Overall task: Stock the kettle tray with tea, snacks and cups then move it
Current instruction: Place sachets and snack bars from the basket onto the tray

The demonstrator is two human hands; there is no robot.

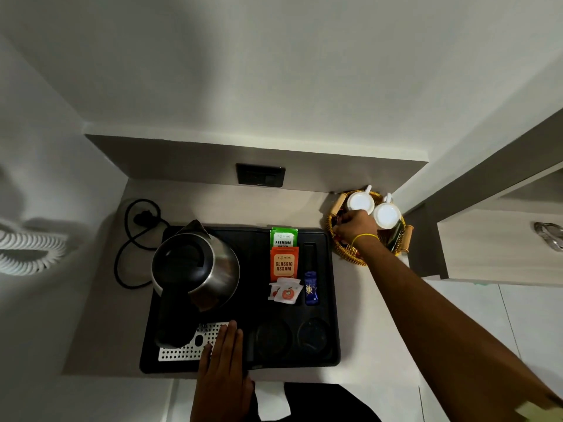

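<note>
A black kettle tray point(330, 300) lies on the counter with a steel kettle point(198, 266) on its left half. Its right half holds a green tea packet point(283, 237), an orange Assam packet point(284, 263), small white sachets point(285, 292) and a blue sachet point(311, 287). Two round cup recesses point(292, 338) at the front are bare. My left hand point(224, 357) rests flat and open on the tray's front edge by the perforated metal plate. My right hand point(355, 226) reaches into a golden wire basket point(347, 254) holding two white cups point(374, 208); its fingers curl among dark items, contents hidden.
A black power cord point(134, 239) coils left of the tray. A dark wall socket point(260, 175) sits behind on the backsplash. A wooden cabinet with a metal handle point(548, 236) stands to the right. A white coiled cable point(27, 248) hangs at the far left.
</note>
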